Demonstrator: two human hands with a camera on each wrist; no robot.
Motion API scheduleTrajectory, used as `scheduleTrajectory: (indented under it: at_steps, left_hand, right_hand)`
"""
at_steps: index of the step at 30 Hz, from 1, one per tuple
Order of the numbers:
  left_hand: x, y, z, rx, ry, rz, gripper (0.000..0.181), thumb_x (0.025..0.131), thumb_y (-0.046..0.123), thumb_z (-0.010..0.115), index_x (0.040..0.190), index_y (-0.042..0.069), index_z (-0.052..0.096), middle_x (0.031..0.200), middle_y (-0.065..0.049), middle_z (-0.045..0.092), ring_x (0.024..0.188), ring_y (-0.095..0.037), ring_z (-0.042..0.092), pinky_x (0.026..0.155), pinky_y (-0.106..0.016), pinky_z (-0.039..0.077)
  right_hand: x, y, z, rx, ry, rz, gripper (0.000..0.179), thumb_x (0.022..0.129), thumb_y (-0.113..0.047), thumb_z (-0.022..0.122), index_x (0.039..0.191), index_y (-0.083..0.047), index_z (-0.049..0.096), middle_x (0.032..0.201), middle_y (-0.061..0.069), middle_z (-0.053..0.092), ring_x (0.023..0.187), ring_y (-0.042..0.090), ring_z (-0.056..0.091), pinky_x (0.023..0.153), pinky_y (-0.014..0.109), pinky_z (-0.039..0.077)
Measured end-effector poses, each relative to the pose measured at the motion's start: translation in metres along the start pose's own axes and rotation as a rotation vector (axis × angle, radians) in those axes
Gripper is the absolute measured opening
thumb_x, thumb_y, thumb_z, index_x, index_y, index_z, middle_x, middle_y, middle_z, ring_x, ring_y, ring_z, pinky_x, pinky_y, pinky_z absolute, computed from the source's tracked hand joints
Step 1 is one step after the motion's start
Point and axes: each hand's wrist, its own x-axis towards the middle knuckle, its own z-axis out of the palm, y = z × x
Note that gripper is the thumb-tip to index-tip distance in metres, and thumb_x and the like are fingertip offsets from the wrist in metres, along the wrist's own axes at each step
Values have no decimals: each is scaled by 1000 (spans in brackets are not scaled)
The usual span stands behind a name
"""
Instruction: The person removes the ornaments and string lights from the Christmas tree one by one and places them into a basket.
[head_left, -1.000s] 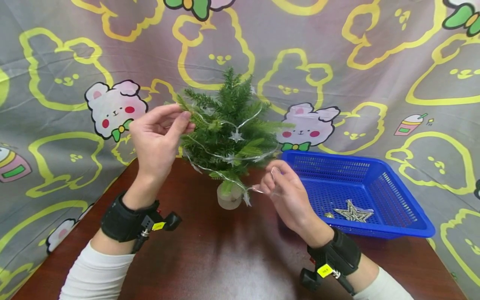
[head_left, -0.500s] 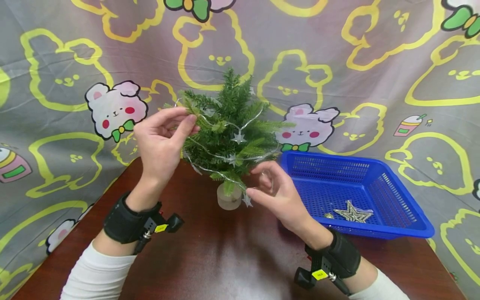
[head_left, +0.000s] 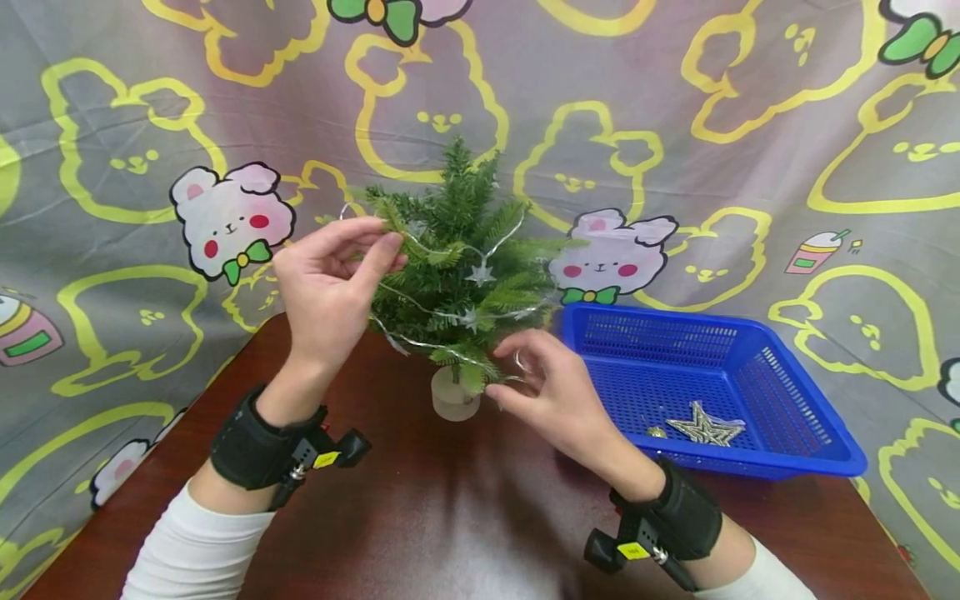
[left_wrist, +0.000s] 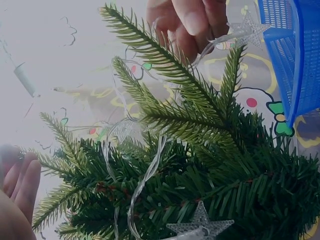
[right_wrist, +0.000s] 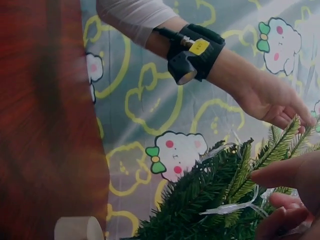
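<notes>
A small artificial Christmas tree (head_left: 457, 208) stands on a pale round base (head_left: 454, 397), wrapped in a clear string of star lights (head_left: 480, 275). My left hand (head_left: 333, 283) pinches the tip of a branch (left_wrist: 57, 162) on the tree's left side. At the lower right of the tree, my right hand (head_left: 551, 383) holds the light string's wire in its curled fingers. Its thumb and index finger are spread beside a low branch. A clear plastic star (left_wrist: 247, 30) hangs by the right hand in the left wrist view. Foliage hides parts of the wire.
To the right of the tree is a blue plastic basket (head_left: 817, 450) holding a glittery gold star (head_left: 705, 423) and a small gold ball (head_left: 657, 432). A patterned cloth (head_left: 660, 67) hangs behind the dark wooden table (head_left: 420, 517).
My right hand has moved left to the low branch, its thumb and index finger spreading apart. The left hand has shifted slightly right with the branch tip, and the tree's base has shifted slightly left.
</notes>
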Motion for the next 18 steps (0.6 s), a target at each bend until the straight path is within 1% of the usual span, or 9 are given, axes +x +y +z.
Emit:
scheduleTrajectory:
  at_steps: [2,4,7,9,11,16,18]
  left_hand:
    - [0,1,1,13,-2,8,13,84,-5,72,94,-14,71,80,13,75,65,-6,72,64,-22,59]
    - [-1,3,3,26,-8,17,12,84,-5,72,94,-12,72,81,15,75,66,-6,72,64,-22,59]
    - [-1,5,5,29,-14,26,11,84,-5,72,94,-11,73,81,15,75,67,-7,72,65,-23,60]
    - [0,7,5,32,-14,29,10,85,-5,72,93,-10,73,82,15,75,67,-8,72,65,-23,60]
    - [0,8,6,34,-11,31,10,85,-4,72,93,-10,73,82,14,75,67,-8,72,65,-23,60]
    - [1,7,7,49,-21,36,11,86,-2,72,93,-11,73,82,16,75,67,-7,72,64,-24,60]
    - [2,7,7,51,-29,38,12,86,-1,73,93,-11,72,83,17,75,68,-6,73,64,-24,60]
  right_hand:
    - [1,0,0,-48,-6,-13,38,76,-12,84,109,-11,66,85,4,55,70,11,45,62,22,41]
    - [1,0,0,-74,-17,-22,39,76,-11,84,111,-11,66,90,3,61,70,10,48,62,23,42]
    - [3,1,-1,-88,-33,-35,32,79,-9,80,109,-12,67,89,0,67,62,7,47,58,22,41]
    - [3,3,-2,-93,-37,-46,26,82,-7,77,105,-13,68,86,-2,68,55,6,44,55,22,38]
    - [4,4,-3,-99,-37,-55,22,83,-5,74,103,-14,69,83,-3,68,53,6,42,55,22,37]
    - [5,5,-4,-136,-31,-64,25,81,-5,75,104,-12,69,88,-1,68,62,7,47,61,23,43]
    - [6,6,-4,-150,-33,-68,24,81,-5,74,104,-12,69,88,0,69,63,8,48,62,23,43]
